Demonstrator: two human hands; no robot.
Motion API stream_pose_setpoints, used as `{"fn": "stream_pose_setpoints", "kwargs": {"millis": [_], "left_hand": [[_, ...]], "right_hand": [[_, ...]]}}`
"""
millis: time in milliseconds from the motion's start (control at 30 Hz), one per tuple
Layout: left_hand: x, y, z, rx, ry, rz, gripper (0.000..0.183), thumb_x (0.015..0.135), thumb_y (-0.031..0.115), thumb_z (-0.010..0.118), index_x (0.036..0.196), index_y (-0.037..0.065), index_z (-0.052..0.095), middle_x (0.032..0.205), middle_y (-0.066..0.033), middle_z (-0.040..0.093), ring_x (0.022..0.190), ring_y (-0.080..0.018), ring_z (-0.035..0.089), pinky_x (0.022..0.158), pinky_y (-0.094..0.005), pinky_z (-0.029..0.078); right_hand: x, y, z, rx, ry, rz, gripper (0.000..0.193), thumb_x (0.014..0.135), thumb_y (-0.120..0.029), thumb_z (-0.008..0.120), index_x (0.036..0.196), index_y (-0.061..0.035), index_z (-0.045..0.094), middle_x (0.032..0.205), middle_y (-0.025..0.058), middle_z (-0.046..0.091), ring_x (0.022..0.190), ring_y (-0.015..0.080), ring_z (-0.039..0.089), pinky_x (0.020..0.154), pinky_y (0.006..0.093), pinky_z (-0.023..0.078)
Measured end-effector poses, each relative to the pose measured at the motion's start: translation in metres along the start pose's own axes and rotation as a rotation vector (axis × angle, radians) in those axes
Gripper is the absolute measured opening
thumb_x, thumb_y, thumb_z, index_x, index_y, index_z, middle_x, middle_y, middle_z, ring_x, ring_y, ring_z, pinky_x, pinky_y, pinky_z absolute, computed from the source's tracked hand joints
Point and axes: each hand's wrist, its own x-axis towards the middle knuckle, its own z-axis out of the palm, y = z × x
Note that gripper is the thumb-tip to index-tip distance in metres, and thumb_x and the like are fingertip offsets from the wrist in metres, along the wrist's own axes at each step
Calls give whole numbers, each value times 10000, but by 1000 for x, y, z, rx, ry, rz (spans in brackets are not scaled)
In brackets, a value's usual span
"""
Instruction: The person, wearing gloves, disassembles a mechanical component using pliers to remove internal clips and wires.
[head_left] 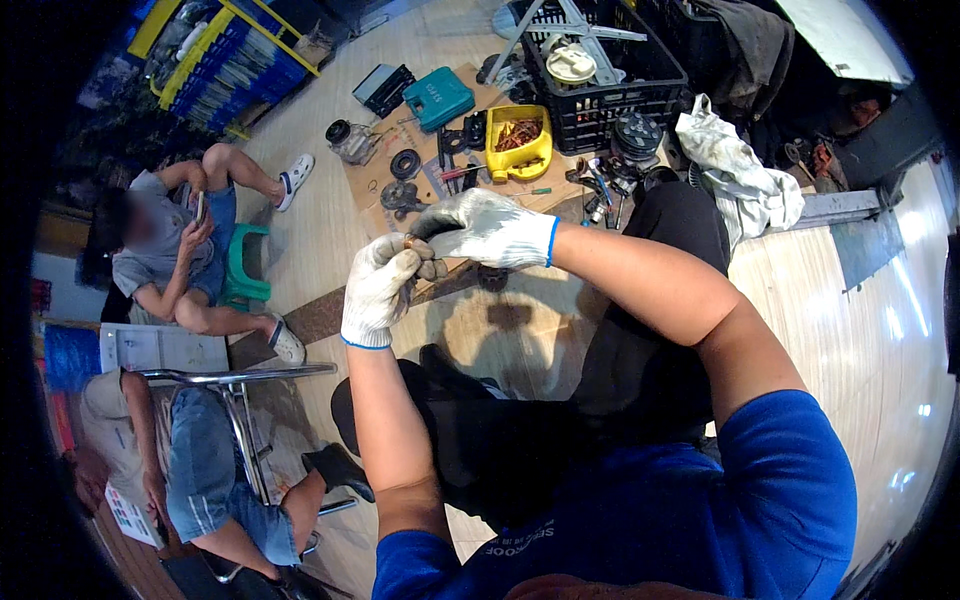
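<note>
Both my hands wear white knit gloves with grey coated palms and meet over the front edge of the work area. My left hand (376, 290) is closed, its fingertips pinched together. From the right, my right hand (488, 231) reaches across with its fingers curled against the left fingertips. Between them shows a small copper-coloured piece (409, 241), mostly covered by the gloves; its kind cannot be made out. Beyond the hands lie a dark round part (400, 196), a black ring (405, 163) and a red-handled screwdriver (458, 172) on a cardboard sheet (368, 190).
A cut yellow container (546, 160) holds copper wire scraps. Behind it are a teal tool case (438, 99) and a black crate (620, 110); a metal motor-like part (350, 143) stands left. Two people sit at left, one on a green stool (245, 262). A white cloth (735, 165) lies right.
</note>
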Motion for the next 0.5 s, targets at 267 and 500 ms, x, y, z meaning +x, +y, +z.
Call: {"fn": "stream_pose_setpoints", "kwargs": {"millis": [267, 500], "left_hand": [[0, 4, 7, 64, 47, -29, 201, 924, 143, 684, 956, -47, 630, 780, -121, 648, 730, -252, 650, 700, -363, 547], [7, 6, 36, 380, 285, 116, 234, 945, 183, 665, 1004, -40, 631, 840, -93, 665, 766, -176, 630, 747, -297, 509]], "right_hand": [[-5, -5, 5, -94, 61, 43, 301, 873, -247, 621, 1036, 2, 664, 987, 225, 672, 915, 378, 657, 808, 423, 509], [-1, -4, 4, -161, 201, 66, 290, 871, -223, 597, 1032, 13, 644, 991, 258, 665, 919, 416, 648, 797, 462, 510]]}}
